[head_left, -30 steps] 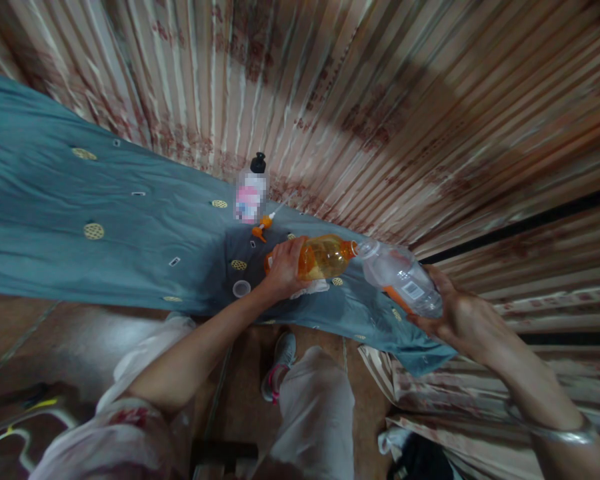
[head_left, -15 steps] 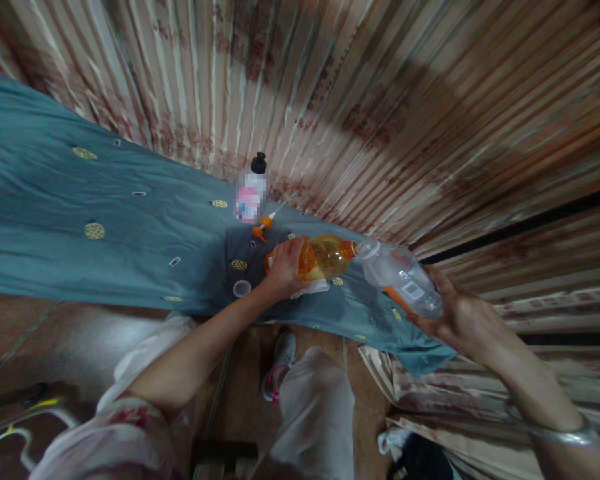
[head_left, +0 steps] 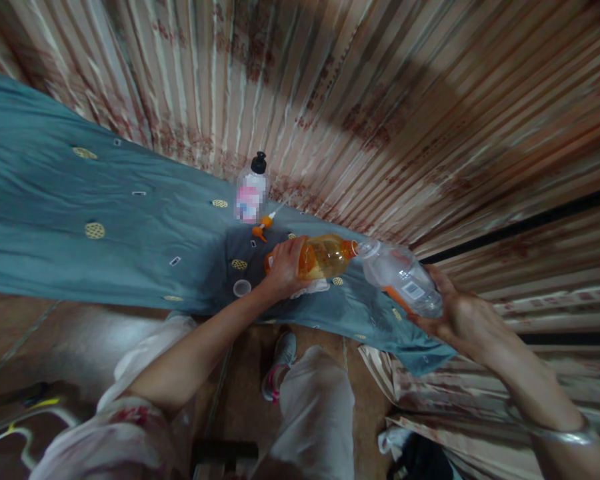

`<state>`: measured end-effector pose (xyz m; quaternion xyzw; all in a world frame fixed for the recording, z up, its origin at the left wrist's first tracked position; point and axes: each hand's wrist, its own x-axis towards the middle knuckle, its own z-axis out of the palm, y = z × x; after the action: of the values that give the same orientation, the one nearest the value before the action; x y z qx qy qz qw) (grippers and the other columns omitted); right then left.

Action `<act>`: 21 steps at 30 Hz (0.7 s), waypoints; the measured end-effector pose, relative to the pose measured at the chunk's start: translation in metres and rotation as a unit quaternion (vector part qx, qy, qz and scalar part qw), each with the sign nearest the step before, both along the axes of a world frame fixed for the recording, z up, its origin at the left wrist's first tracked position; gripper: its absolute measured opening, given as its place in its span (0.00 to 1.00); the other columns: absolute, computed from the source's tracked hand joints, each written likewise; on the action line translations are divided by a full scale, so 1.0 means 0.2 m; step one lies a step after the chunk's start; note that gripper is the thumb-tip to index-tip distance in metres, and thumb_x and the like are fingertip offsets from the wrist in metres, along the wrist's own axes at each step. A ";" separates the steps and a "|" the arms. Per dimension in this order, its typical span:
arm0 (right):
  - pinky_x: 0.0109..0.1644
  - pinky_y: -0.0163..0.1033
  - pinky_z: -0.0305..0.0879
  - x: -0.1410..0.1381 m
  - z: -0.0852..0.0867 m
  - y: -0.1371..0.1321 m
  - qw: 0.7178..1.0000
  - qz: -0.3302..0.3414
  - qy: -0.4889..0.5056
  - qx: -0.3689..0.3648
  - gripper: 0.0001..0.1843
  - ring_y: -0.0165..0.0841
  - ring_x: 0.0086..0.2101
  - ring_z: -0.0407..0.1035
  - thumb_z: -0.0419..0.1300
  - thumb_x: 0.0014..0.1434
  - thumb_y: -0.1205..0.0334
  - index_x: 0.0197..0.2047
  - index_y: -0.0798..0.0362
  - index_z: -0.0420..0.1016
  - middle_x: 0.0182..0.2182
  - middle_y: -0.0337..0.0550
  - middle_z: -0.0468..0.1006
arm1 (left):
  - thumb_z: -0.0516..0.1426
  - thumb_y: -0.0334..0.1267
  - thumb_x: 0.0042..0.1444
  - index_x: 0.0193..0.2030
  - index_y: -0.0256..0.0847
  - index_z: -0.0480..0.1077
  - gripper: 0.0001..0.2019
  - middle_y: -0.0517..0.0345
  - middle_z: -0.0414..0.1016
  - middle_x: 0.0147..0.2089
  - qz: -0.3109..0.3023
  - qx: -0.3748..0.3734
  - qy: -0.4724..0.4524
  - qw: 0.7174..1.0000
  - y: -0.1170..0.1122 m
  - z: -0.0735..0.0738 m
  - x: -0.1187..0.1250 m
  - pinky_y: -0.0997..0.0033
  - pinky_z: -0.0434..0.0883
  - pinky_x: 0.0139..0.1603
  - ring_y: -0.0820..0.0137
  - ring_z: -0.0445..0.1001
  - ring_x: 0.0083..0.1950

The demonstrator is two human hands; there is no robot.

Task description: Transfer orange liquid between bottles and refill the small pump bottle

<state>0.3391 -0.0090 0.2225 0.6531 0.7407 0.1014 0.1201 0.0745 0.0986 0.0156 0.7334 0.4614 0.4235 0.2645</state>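
My left hand (head_left: 284, 270) is wrapped round an orange see-through bottle (head_left: 327, 257) lying nearly on its side, its neck pointing right. My right hand (head_left: 453, 307) grips a clear plastic bottle (head_left: 405, 277) with an orange label and a barcode, tilted toward the orange one. The two bottle mouths meet, or nearly so; which, I cannot tell. Behind my left hand lies an orange pump head (head_left: 263, 228) with a thin tube. Close to my left wrist rests a small round translucent cap (head_left: 242, 288). Under the orange bottle shows something white and crumpled (head_left: 311, 288).
A bottle with a black pump top (head_left: 259, 163) stands at the back edge of the cloth-covered surface (head_left: 130, 233). Pleated curtains (head_left: 290, 87) hang directly behind and to the right. A dark bar (head_left: 525, 223) crosses the curtain. Tiled floor lies below the front edge.
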 end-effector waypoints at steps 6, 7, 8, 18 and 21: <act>0.28 0.46 0.70 0.00 0.00 0.00 1.000 0.012 -0.004 0.006 0.38 0.54 0.33 0.81 0.57 0.59 0.51 0.67 0.66 0.64 0.37 0.60 0.84 | 0.70 0.38 0.42 0.69 0.35 0.59 0.46 0.35 0.72 0.66 0.000 -0.013 0.005 1.000 0.00 0.01 0.00 0.45 0.66 0.69 0.46 0.71 0.68; 0.28 0.45 0.69 0.00 0.00 0.00 1.000 0.019 -0.004 0.011 0.38 0.53 0.32 0.81 0.57 0.59 0.51 0.66 0.66 0.64 0.37 0.59 0.84 | 0.70 0.38 0.42 0.68 0.36 0.59 0.46 0.35 0.72 0.66 0.000 -0.015 0.005 1.000 0.00 0.01 0.00 0.45 0.66 0.69 0.46 0.71 0.68; 0.27 0.45 0.68 0.01 -0.01 0.00 0.999 0.028 -0.005 0.016 0.37 0.52 0.32 0.81 0.57 0.59 0.51 0.66 0.65 0.65 0.36 0.58 0.84 | 0.70 0.38 0.42 0.68 0.36 0.59 0.46 0.35 0.72 0.66 -0.001 -0.015 0.003 1.000 0.00 0.01 0.00 0.44 0.66 0.69 0.46 0.71 0.68; 0.25 0.42 0.65 0.06 -0.04 0.01 0.996 0.075 -0.003 0.054 0.38 0.49 0.28 0.79 0.58 0.59 0.52 0.69 0.62 0.62 0.34 0.52 0.84 | 0.70 0.37 0.41 0.68 0.33 0.61 0.46 0.34 0.72 0.66 0.000 -0.033 0.001 0.999 -0.01 0.04 0.00 0.43 0.66 0.69 0.45 0.71 0.67; 0.25 0.42 0.66 0.07 -0.05 0.00 0.995 0.079 0.004 0.058 0.36 0.48 0.28 0.79 0.59 0.59 0.52 0.67 0.59 0.64 0.36 0.52 0.84 | 0.69 0.36 0.42 0.69 0.32 0.60 0.46 0.33 0.71 0.67 -0.004 -0.041 0.005 0.999 -0.02 0.05 0.00 0.44 0.65 0.70 0.45 0.69 0.68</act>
<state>0.3527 -0.0082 0.2132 0.5986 0.7835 0.1511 0.0706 0.0737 0.0954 0.0263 0.7261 0.4764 0.3994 0.2936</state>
